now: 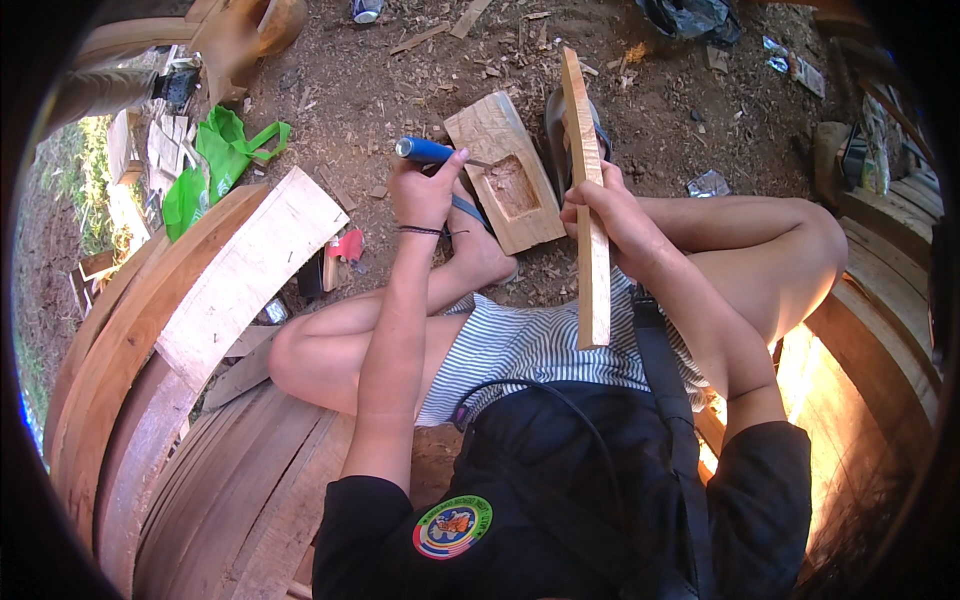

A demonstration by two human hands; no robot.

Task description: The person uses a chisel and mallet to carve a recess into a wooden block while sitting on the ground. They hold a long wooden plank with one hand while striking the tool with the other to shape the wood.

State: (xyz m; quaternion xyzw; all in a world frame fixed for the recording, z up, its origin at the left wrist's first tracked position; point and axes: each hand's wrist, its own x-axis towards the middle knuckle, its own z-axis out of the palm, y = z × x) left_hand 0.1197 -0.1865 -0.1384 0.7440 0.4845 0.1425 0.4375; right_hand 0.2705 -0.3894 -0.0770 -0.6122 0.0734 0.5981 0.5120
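Observation:
My left hand (425,195) is closed round a chisel with a blue handle (424,150). Its thin metal blade points right, into the upper end of a rectangular hollow cut in a wooden block (487,130). The block lies tilted between my feet, with a rough, chipped surface inside the hollow. A long squared wooden bar (593,270) is gripped in my right hand (612,215), held lengthwise above my lap, to the right of the block. The bar covers part of my right foot and sandal.
Curved wooden planks (150,330) lean at my left, with a pale board (250,275) on top. A green bag (225,160) lies beyond them. More timber (870,340) stands at my right. Wood chips and litter cover the soil ahead, near a dark plastic bag (690,18).

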